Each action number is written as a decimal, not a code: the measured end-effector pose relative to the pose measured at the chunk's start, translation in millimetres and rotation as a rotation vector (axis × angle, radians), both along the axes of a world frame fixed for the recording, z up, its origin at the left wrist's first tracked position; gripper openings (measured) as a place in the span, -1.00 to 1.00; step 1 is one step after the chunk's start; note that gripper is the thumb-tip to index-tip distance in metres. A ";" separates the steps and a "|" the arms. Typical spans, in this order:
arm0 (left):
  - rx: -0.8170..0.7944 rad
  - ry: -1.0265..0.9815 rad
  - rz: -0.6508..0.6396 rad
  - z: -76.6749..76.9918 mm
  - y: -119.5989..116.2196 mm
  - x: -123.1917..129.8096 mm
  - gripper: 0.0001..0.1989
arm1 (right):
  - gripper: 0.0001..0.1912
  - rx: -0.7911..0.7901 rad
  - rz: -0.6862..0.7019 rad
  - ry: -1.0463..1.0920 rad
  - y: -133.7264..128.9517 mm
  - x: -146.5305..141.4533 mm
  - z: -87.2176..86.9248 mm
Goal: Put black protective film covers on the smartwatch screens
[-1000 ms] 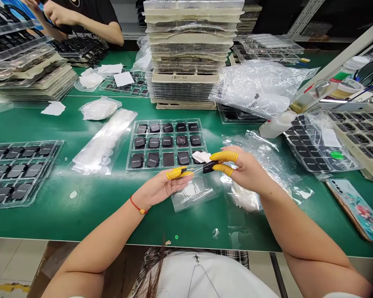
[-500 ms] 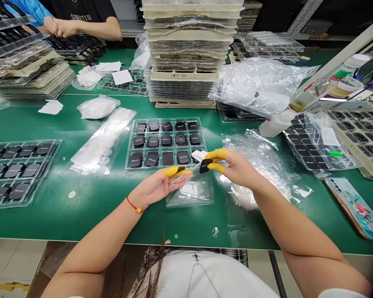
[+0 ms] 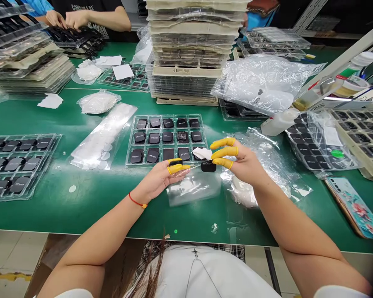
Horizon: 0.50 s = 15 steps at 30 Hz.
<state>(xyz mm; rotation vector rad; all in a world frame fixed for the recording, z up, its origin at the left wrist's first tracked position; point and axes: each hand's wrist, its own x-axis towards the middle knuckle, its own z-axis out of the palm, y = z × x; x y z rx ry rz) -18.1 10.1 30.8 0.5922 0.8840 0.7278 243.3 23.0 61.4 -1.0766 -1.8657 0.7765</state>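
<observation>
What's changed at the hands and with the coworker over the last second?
The logo-faced black piece, edge-on at first, now faces the camera below the right hand; its grip is unclear. More shows of the dark item in the left hand. The coworker's hands came down onto the black parts. The filled tray and phone stayed put.

On the worktop (image 3: 49,211), a tray (image 3: 143,164) lies beyond the left hand (image 3: 161,178), a tray stack (image 3: 192,54) behind it. A phone (image 3: 354,207) lies right of the right hand (image 3: 244,163).
</observation>
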 end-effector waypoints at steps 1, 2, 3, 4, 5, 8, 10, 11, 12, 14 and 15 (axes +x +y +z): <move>0.014 0.029 0.013 -1.0 0.1 1.8 -0.58 | -0.90 -0.017 0.007 0.060 -1.7 0.9 3.3; 0.036 0.070 0.030 -2.3 -0.2 4.1 -0.51 | -0.87 -0.039 0.009 0.131 -3.8 1.2 6.6; 0.069 0.117 0.040 -3.7 -0.9 6.7 -0.46 | -0.85 -0.077 0.005 0.201 -6.1 0.6 9.3; 0.118 0.165 0.035 -5.3 -2.4 9.4 -0.42 | -0.83 -0.132 -0.005 0.263 -8.5 -1.3 11.2; 0.185 0.206 0.011 -6.9 -4.5 12.1 -0.39 | -0.81 -0.205 -0.022 0.307 -11.0 -4.6 11.8; 0.406 0.292 -0.105 -10.9 -13.5 18.0 -0.39 | -0.77 -0.479 -0.032 0.304 -18.3 -21.6 6.0; 0.539 0.340 -0.151 -12.8 -19.2 20.0 -0.41 | -0.76 -0.615 0.014 0.272 -22.5 -34.0 -1.5; 0.598 0.362 -0.162 -13.6 -21.2 20.5 -0.43 | -0.76 -0.651 0.037 0.258 -24.1 -39.0 -5.1; 0.651 0.376 -0.170 -14.4 -22.6 20.8 -0.44 | -0.75 -0.670 0.051 0.246 -25.4 -42.6 -8.3; 0.730 0.380 -0.187 -15.6 -23.7 20.8 -0.46 | -0.76 -0.674 0.051 0.222 -26.8 -45.9 -12.8; 0.753 0.378 -0.193 -15.8 -23.7 20.6 -0.47 | -0.77 -0.668 0.046 0.211 -27.0 -46.0 -14.2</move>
